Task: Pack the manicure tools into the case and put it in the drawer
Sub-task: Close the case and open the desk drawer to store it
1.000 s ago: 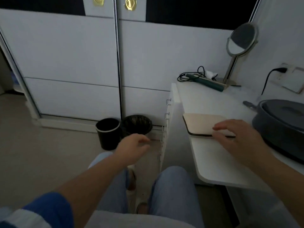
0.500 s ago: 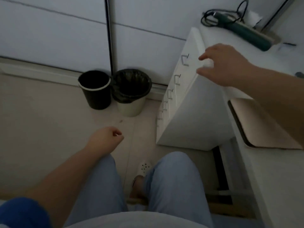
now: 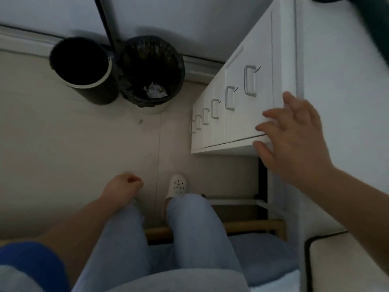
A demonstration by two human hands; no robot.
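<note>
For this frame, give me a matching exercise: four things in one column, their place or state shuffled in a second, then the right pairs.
Things:
1. right hand
2. left hand
3. black bin
4. case

Places or states:
A. lies on the desk, bottom right corner
B. fingers spread at the near corner of the drawer unit
C. stands on the floor by the bag-lined bin
D. loosely curled above the left knee, holding nothing

Pairs: 1-B, 2-D, 3-C, 4-A

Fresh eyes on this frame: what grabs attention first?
The right hand, fingers spread, at the near corner of the white drawer unit at right. Next, two dark bins side by side on the floor, upper left. The left hand hangs loosely curled above the knee.
</note>
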